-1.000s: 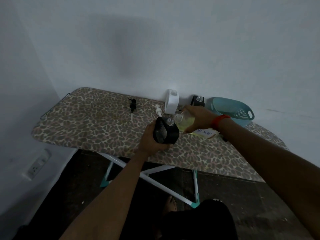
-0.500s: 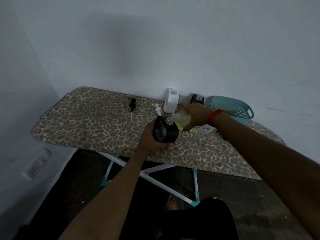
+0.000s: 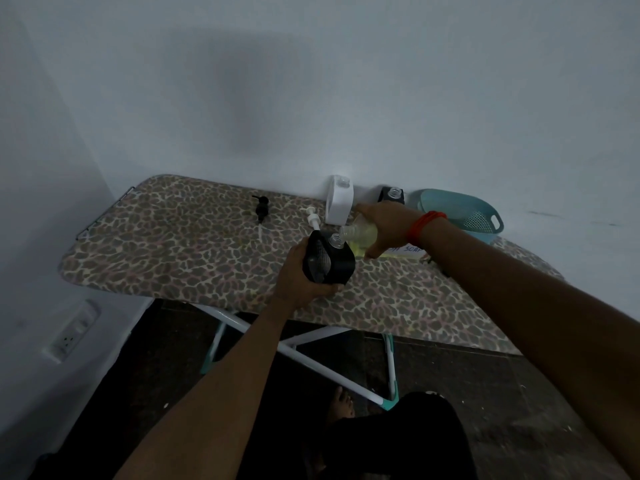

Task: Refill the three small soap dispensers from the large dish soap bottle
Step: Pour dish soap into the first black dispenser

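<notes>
My left hand (image 3: 300, 276) grips a black square soap dispenser (image 3: 329, 261) above the leopard-print ironing board (image 3: 180, 244); its clear neck is uncapped. My right hand (image 3: 384, 226), with a red wrist band, holds the large dish soap bottle (image 3: 360, 233) tipped sideways, its clear mouth just above the black dispenser's neck. Yellow soap shows inside the bottle. A white dispenser (image 3: 340, 205) and a second black dispenser (image 3: 392, 196) stand uncapped against the wall. A white pump head (image 3: 313, 218) and a black pump head (image 3: 261, 208) lie on the board.
A teal colander basket (image 3: 460, 213) sits at the board's far right by the wall. A paper label reading "soap" (image 3: 408, 250) lies under my right wrist. The board's white and teal legs (image 3: 311, 362) cross below. A wall socket (image 3: 71, 336) is low on the left.
My right hand has brought the soap bottle's mouth slightly closer over the black dispenser's neck. My left hand holds the dispenser in almost the same spot.
</notes>
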A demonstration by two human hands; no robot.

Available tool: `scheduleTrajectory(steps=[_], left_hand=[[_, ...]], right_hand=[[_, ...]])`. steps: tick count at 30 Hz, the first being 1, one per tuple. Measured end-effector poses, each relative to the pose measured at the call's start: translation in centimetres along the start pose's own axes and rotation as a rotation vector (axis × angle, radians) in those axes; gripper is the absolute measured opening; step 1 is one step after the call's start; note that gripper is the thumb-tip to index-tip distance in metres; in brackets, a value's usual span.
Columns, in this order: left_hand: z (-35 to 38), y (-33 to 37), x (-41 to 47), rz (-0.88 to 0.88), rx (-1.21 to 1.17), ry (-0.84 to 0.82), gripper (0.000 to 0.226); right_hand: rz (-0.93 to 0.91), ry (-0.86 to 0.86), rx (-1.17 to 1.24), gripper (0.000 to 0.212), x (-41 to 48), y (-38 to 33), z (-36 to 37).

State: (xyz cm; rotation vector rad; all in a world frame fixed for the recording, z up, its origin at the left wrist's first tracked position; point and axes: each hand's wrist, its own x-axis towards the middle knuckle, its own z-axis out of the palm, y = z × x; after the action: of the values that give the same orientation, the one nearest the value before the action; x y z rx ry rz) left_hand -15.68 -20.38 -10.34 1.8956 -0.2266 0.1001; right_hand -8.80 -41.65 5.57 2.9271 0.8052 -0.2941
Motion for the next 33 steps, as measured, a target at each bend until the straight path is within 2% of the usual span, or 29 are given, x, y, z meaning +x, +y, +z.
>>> scheduleTrajectory(steps=[7, 13, 20, 25, 33], left_hand=[[0.15, -0.59, 0.29, 0.005, 0.031, -0.012, 0.117], [0.03, -0.61, -0.03, 0.054, 0.057, 0.005, 0.102], [-0.03, -0.59, 0.08, 0.066, 0.074, 0.005, 0.101], [0.18, -0.75, 0.27, 0.042, 0.045, 0.017, 0.11], [0.22, -0.56, 0.25, 0.055, 0.039, 0.014, 0.107]], right_hand=[[0.012, -0.004, 0.014, 0.1, -0.48, -0.41, -0.31], [0.015, -0.008, -0.006, 0.1, -0.61, -0.64, -0.58], [0.015, -0.008, -0.031, 0.103, -0.66, -0.71, -0.66], [0.027, -0.002, -0.03, 0.104, -0.68, -0.76, -0.48], [0.032, -0.004, -0.038, 0.104, -0.65, -0.74, -0.47]])
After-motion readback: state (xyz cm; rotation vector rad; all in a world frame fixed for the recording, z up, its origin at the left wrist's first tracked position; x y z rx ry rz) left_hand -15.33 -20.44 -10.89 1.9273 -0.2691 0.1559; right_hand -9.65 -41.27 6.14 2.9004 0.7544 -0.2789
